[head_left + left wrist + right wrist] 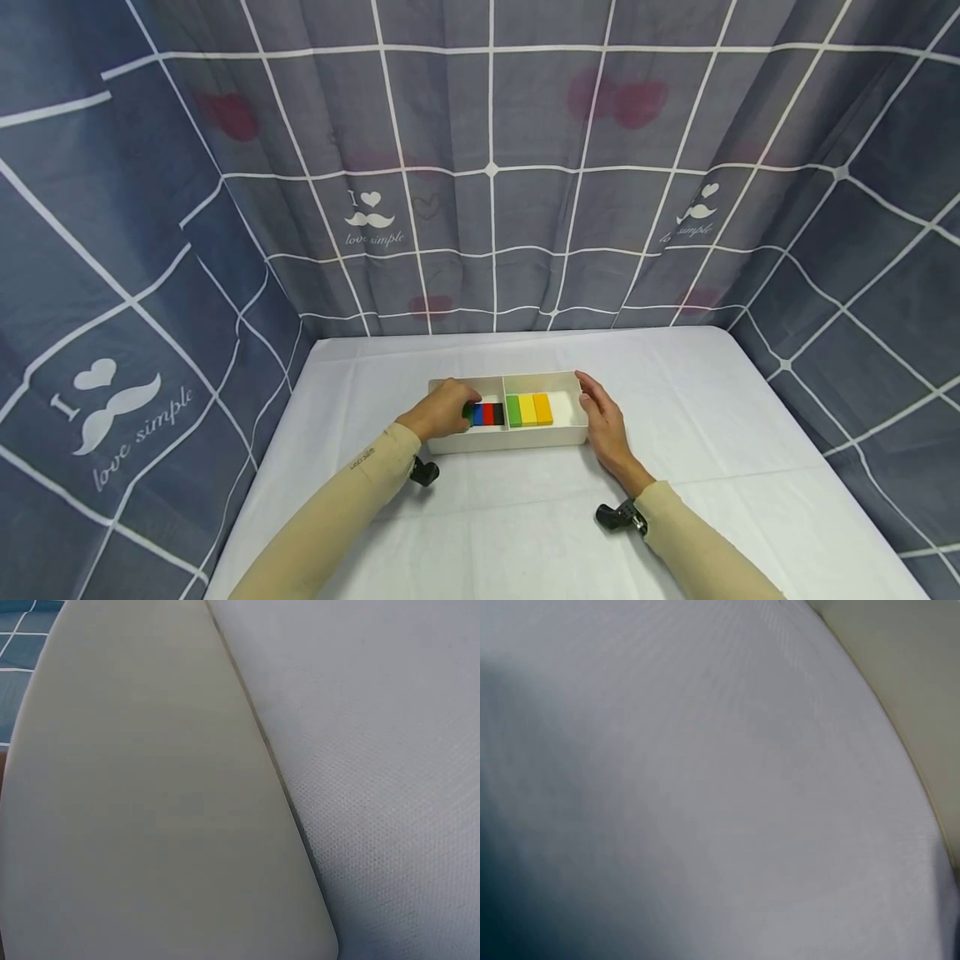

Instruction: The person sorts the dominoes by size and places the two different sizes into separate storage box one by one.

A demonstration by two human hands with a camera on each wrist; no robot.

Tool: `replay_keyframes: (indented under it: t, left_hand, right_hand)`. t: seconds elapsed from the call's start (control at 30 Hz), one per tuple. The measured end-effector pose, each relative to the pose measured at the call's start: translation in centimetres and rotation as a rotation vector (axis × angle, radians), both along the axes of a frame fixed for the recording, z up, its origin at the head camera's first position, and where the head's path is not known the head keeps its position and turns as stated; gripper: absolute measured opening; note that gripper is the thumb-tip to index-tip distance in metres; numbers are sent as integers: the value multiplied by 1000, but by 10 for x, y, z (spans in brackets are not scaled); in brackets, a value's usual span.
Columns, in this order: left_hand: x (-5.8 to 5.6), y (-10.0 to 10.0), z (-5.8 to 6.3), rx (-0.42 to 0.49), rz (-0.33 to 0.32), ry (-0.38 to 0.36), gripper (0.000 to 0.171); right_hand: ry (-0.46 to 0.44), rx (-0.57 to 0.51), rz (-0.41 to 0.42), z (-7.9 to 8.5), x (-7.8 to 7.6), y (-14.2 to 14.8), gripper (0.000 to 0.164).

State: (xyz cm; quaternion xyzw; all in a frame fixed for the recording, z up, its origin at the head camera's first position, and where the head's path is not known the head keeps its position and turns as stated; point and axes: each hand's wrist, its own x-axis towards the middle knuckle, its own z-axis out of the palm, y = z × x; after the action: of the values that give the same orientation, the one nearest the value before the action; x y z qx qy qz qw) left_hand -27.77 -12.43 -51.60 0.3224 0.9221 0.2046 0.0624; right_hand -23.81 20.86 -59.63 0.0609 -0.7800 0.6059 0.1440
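A white two-compartment box [487,439] lies on the table. My left hand [442,410] reaches over its left end, with curled fingers at a dark green block [468,413] that they partly hide. Beside that block, in the left compartment, stand a blue block [477,414], a red block [488,414] and a black block [498,414]. The right compartment holds a light green block [513,411], a yellow block [527,410] and an orange block [543,409]. My right hand [606,425] rests against the box's right end, fingers fairly straight along it.
White cloth covers the table [517,517]. Dark checked curtains [450,108] hang behind it and at both sides. The box's pale outer wall fills much of the left wrist view, and a strip of it edges the right wrist view.
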Motion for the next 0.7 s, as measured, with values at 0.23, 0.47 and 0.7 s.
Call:
replay_keyframes:
  t: [0.23,0.47,0.7]
  left_hand:
    - [0,1,1,15,-7,14,43]
    - [0,0,-1,34,3,5,43]
    - [4,-1,1,98,0,55,44]
  right_hand:
    - [-7,17,-9,0,0,0,44]
    - [-5,21,-11,-2,0,-1,44]
    - [-11,5,-4,0,0,0,44]
